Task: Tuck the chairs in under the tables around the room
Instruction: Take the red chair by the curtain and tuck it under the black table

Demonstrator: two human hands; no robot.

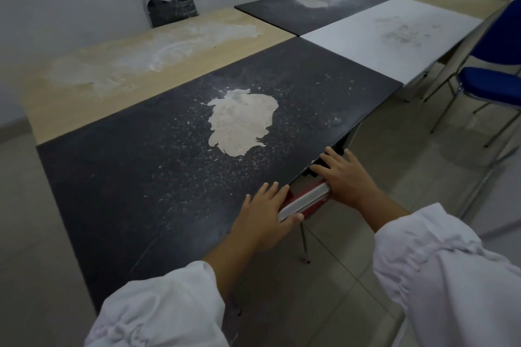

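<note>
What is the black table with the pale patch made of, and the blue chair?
Black table: probably board under a thin dark laminate, since the worn pale patch shows a lighter layer. Blue chair: padded fabric-looking seat on shiny thin metal legs.

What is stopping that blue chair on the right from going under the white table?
Nothing visible blocks it. The blue chair stands out from the white table, with only bare floor showing between them. Both hands are busy elsewhere: the left hand and right hand rest on the red-and-white chair back at the black table.
</note>
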